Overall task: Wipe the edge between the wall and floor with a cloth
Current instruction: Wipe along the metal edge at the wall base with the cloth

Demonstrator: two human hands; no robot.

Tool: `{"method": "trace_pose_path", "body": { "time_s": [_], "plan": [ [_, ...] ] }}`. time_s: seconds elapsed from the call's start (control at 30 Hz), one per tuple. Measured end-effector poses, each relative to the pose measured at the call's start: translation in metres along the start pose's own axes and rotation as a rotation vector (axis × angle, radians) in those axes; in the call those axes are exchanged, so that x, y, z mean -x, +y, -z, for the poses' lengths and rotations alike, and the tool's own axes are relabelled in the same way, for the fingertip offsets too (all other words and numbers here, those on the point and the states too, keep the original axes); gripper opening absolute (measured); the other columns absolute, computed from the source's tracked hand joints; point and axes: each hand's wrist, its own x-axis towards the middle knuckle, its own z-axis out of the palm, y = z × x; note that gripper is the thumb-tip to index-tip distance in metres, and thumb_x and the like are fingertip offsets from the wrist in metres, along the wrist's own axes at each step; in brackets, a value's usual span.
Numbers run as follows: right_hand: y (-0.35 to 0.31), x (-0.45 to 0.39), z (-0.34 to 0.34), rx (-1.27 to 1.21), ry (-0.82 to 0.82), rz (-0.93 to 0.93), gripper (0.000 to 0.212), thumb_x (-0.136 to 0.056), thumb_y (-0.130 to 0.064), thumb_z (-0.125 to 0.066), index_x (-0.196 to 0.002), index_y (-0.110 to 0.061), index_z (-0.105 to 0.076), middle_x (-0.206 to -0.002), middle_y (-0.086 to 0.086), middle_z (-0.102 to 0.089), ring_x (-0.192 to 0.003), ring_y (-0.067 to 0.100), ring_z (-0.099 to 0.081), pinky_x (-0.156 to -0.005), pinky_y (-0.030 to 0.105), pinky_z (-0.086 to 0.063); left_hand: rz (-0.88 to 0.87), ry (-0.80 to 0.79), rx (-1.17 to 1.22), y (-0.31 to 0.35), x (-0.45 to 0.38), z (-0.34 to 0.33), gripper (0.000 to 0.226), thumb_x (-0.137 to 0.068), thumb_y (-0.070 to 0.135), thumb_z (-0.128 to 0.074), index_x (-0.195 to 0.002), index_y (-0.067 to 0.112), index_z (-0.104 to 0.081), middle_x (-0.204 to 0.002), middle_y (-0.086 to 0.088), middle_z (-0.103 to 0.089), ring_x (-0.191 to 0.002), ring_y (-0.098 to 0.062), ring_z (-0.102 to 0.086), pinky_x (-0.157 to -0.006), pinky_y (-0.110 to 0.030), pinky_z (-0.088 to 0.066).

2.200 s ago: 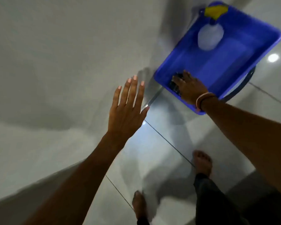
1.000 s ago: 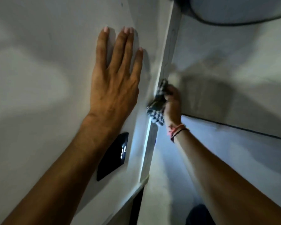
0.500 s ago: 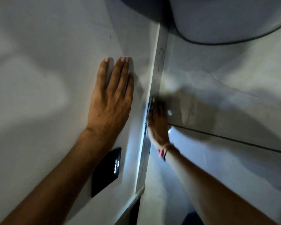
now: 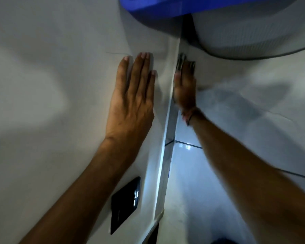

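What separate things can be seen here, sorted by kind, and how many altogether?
Hands: 2, the left hand flat on the wall, the right hand pressing the cloth at the edge
Cloths: 1, the cloth
Blue tubs: 1, the blue tub
Black wall plates: 1, the black plate
Wrist bands: 1, the wrist band, blurred
Total: 6

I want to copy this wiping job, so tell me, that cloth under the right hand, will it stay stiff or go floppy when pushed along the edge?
Probably floppy: the cloth looks bunched beneath the right hand, folding into the corner where wall meets floor. It likely slides easily, since the floor tiles look glossy. It seems light; one flat hand covers most of it.
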Motion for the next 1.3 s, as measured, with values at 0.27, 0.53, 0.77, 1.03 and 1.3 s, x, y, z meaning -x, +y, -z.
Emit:
{"method": "trace_pose_path", "body": {
  "time_s": [0.27, 0.53, 0.77, 1.03, 1.3],
  "plan": [
    [0.032, 0.102, 0.002, -0.003, -0.155, -0.139, 0.054, -0.104, -0.031, -0.044, -0.155, -0.016, -0.032, -0.162, 0.007, -0.037, -0.151, 0.023, -0.032, -0.126, 0.043, -0.021, -0.003, -0.004, 0.056, 0.003, -0.005, 0.001, 0.08, -0.107, 0.038, -0.042, -0.167, -0.001, -0.005, -0.172, -0.03, 0.003, -0.161, -0.043, 0.001, -0.122, -0.06, 0.013],
    [-0.01, -0.022, 0.009, 0.075, 0.064, -0.021, 0.048, -0.101, -0.028, -0.04, -0.137, 0.0, -0.055, -0.136, 0.027, -0.055, -0.126, 0.041, -0.051, -0.112, 0.039, -0.034, 0.031, -0.014, 0.046, 0.005, -0.007, 0.0, 0.085, -0.104, 0.046, -0.041, -0.167, 0.003, -0.003, -0.172, -0.027, 0.004, -0.161, -0.042, 0.003, -0.127, -0.06, 0.006],
    [0.051, 0.212, -0.006, 0.111, -0.195, -0.279, 0.055, -0.101, -0.039, -0.032, -0.154, -0.024, -0.035, -0.155, 0.015, -0.038, -0.138, 0.035, -0.04, -0.12, 0.037, -0.029, 0.011, -0.02, 0.035, 0.007, 0.001, -0.003, 0.081, -0.106, 0.043, -0.036, -0.167, 0.004, 0.002, -0.173, -0.026, 0.007, -0.161, -0.041, 0.005, -0.13, -0.059, 0.004],
    [0.014, 0.026, 0.017, 0.241, -0.111, -0.115, 0.045, -0.101, -0.032, -0.046, -0.141, -0.013, -0.054, -0.139, 0.023, -0.049, -0.125, 0.04, -0.052, -0.109, 0.044, -0.041, 0.056, 0.013, 0.128, 0.017, 0.048, -0.003, 0.066, -0.112, 0.033, -0.024, -0.166, -0.001, -0.007, -0.172, -0.029, -0.001, -0.161, -0.041, -0.002, -0.127, -0.056, 0.006],
    [0.059, 0.21, -0.003, 0.133, -0.212, -0.176, 0.058, -0.1, -0.023, -0.05, -0.155, -0.015, -0.032, -0.161, 0.017, -0.032, -0.148, 0.031, -0.033, -0.123, 0.042, -0.026, 0.131, 0.095, 0.221, 0.044, 0.156, -0.012, 0.055, -0.112, 0.022, -0.043, -0.156, -0.011, -0.039, -0.165, -0.032, -0.028, -0.156, -0.045, -0.027, -0.13, -0.058, -0.015]
  ]
}}
